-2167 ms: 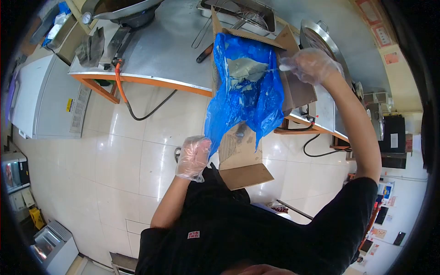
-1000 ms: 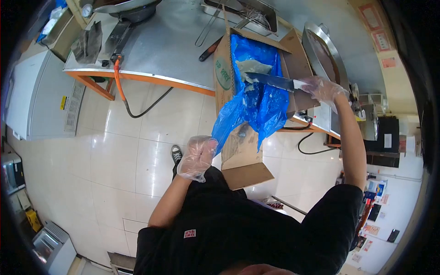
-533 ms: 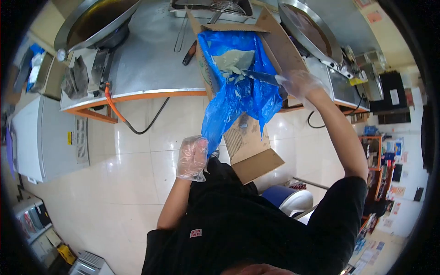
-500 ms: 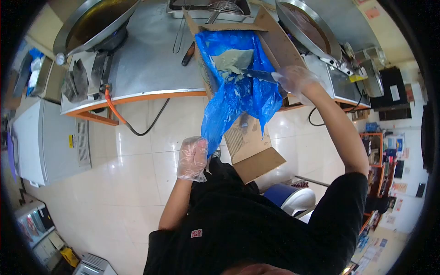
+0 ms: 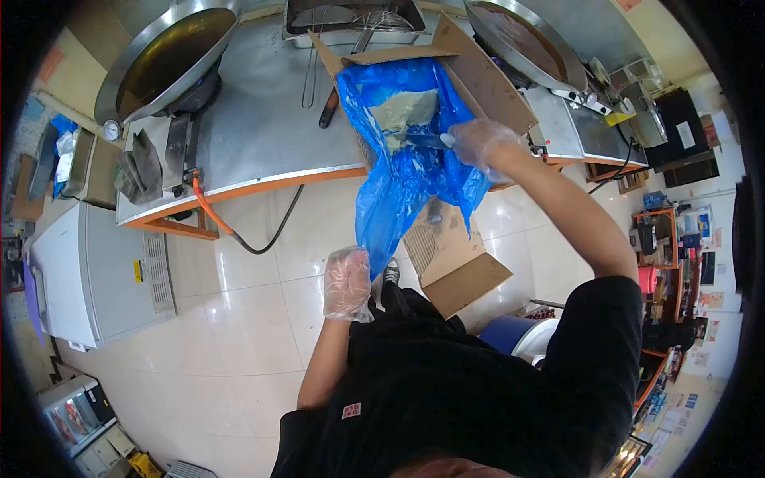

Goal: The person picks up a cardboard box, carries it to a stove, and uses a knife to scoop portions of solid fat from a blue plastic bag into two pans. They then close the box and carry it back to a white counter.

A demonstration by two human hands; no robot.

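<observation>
My left hand, in a clear plastic glove, is closed on the lower end of a blue plastic bag. The bag lines an open cardboard box, and one of its sides hangs out over the near edge. Inside lies a pale, cream-coloured block with crumbled bits at its near side. My right hand, also gloved, grips a knife whose blade points left into the bag, against the near part of the block. The blade's tip is hard to make out among the crumbs.
The box stands on a metal worktable with an orange frame. A large wok of oil sits at the left, another wok at the right. Behind the box is a metal tray holding a whisk. A box flap hangs down.
The knife and my right hand have moved left and slightly down, bringing the blade further into the bag. My left hand still holds the bag. The whole view has shifted a little.
</observation>
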